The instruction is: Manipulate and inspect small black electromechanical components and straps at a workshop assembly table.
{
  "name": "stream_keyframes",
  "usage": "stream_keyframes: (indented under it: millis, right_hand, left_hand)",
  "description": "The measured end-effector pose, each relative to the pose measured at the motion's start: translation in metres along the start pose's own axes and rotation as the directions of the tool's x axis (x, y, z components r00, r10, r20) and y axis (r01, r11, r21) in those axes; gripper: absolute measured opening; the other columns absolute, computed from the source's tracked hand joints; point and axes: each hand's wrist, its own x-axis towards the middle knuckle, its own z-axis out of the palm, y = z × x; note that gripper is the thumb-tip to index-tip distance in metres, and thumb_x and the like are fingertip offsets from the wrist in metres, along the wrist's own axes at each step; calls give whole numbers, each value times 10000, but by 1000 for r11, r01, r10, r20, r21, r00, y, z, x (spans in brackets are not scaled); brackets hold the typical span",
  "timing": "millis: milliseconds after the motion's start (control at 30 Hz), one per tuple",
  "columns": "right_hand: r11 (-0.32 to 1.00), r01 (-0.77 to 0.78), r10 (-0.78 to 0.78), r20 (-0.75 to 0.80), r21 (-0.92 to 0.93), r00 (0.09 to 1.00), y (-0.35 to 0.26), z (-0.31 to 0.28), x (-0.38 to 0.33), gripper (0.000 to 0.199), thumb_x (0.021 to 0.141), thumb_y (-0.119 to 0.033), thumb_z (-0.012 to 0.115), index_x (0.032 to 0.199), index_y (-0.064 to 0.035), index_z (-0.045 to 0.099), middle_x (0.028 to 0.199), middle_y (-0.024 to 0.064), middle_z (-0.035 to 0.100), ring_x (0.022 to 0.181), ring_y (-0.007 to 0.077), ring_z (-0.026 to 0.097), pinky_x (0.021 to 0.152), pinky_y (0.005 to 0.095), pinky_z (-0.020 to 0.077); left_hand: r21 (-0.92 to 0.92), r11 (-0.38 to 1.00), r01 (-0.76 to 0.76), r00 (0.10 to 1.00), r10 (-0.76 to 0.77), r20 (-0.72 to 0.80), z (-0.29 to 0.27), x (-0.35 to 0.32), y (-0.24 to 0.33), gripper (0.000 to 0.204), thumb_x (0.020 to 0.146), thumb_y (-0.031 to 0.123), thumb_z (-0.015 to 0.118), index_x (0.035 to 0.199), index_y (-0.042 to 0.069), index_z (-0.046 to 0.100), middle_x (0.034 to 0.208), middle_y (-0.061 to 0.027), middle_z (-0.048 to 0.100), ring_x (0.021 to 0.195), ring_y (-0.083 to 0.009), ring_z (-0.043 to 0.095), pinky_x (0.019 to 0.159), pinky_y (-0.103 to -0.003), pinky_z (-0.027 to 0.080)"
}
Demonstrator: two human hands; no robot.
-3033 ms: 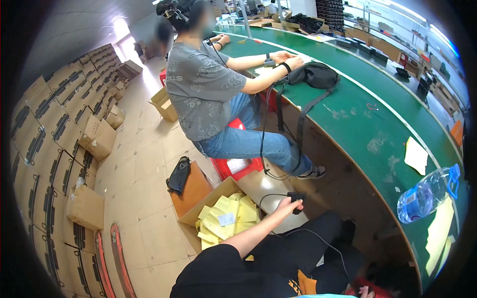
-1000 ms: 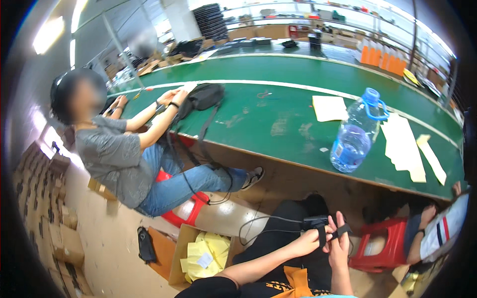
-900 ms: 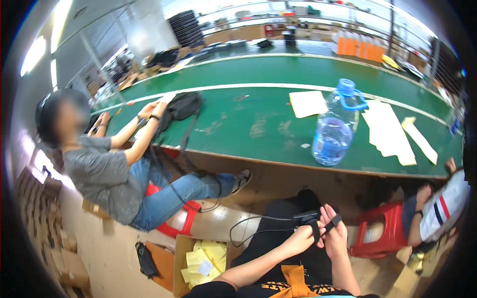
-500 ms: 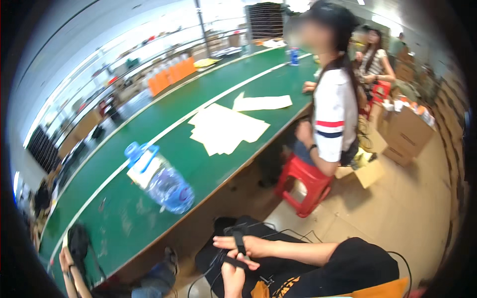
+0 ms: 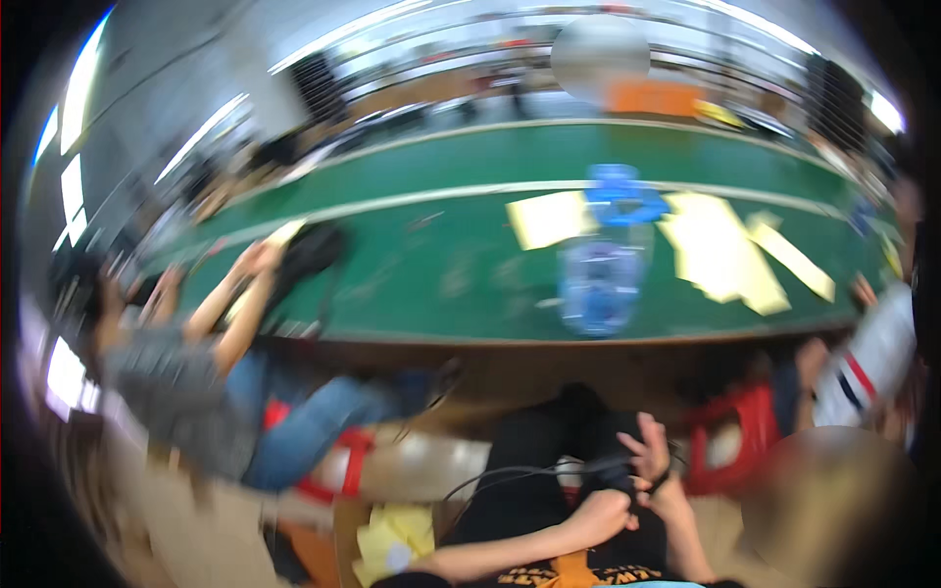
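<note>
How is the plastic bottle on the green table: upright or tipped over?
Upright: the clear plastic bottle stands on the green table, with its blue cap at the top.

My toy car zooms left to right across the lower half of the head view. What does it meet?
Grey shirt → yellow papers → left hand → right hand → rightmost red stool → striped white sleeve.
</note>
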Motion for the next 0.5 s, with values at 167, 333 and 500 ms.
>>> stream_keyframes:
  millis: [167, 333, 500]
  right_hand:
    - [811, 233, -306, -49, -536, 951, 26, -16, -7, 880, 750, -296, 601, 1388, -140, 15, 1418, 125, 182, 1111, 289, 473, 735, 217, 436]
    - [947, 168, -158, 61, -274, 986, -37, 57, -8, 571, 859, -51, 370, 1376, -75, 128, 1433, 89, 132, 1229, 279, 329, 760, 234, 429]
    - [809, 262, -225, 136, -527, 965, -40, 52, -4, 544, 775, 57, 378, 1308, -34, 323, 1388, 107, 264, 775, 96, 550, 570, 167, 418]
  left_hand:
    - [-164, 977, -135, 991, 135, -15, 9, -7, 7, 133, 771, -20, 406, 896, -9, 451, 629, -98, 509, 528, -202, 562, 498, -298, 445]
    - [-233, 941, -247, 967, 223, -126, -17, -18, 24, 108, 794, -26, 386, 889, -9, 437, 649, -82, 504, 543, -172, 560, 525, -273, 451]
    - [-345, 905, -248, 963, 268, 11, -35, 7, 9, 125, 909, 114, 362, 933, 6, 422, 694, -59, 521, 633, -148, 587, 588, -257, 475]
